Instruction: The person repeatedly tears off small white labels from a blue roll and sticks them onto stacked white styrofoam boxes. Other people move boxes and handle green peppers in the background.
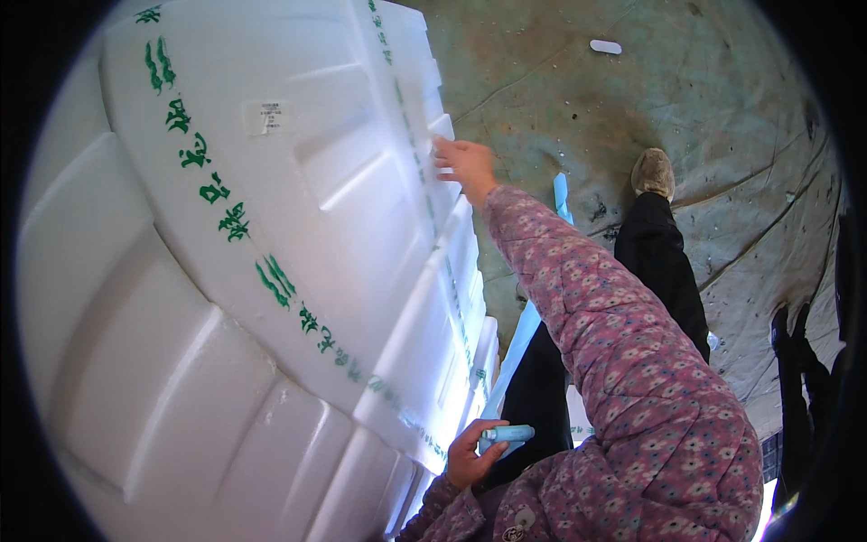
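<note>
A large white foam box (pixel 379 244) stands before me on the left, banded with clear tape bearing green writing. My right hand (pixel 467 166) reaches across to the box's right edge; its fingertips are blurred against the foam, and I cannot tell whether they pinch anything. A small clear label (pixel 268 118) with print lies on the upper face. Low in the picture, beside the box's near corner, my left hand (pixel 474 452) grips a small light-blue roll (pixel 508 433) between thumb and fingers. A long light-blue strip (pixel 518 349) runs up from near that hand, passing behind my right sleeve.
More white foam boxes (pixel 135 325) adjoin on the left. A stained, creased ground sheet (pixel 542 101) covers the floor, with a small white oblong piece (pixel 605 47) on it. My shoe (pixel 653 173) is at centre right. Dark-clothed legs (pixel 789 366) appear at the far right.
</note>
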The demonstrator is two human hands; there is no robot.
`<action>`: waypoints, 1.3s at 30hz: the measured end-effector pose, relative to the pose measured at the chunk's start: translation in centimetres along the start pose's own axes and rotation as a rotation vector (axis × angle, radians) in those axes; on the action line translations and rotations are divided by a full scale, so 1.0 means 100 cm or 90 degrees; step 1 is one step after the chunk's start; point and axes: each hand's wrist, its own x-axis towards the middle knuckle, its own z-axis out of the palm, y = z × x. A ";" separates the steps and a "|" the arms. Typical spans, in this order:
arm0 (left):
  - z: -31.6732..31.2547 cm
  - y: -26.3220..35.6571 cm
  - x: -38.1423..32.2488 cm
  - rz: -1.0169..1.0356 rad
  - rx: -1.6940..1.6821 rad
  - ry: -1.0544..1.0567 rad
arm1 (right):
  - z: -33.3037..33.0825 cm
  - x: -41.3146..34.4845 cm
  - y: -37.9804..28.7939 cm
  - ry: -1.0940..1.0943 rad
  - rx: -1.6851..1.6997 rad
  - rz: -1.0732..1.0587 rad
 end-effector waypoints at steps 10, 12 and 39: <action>0.001 -0.025 -0.004 -0.018 -0.066 0.003 | 0.014 0.027 0.031 0.160 -0.223 -0.115; 0.001 -0.027 -0.004 -0.020 -0.080 -0.001 | 0.013 0.028 0.031 0.155 -0.216 -0.117; 0.012 0.035 0.039 -0.091 0.091 -0.056 | 0.025 -0.010 -0.005 0.084 -0.326 -0.168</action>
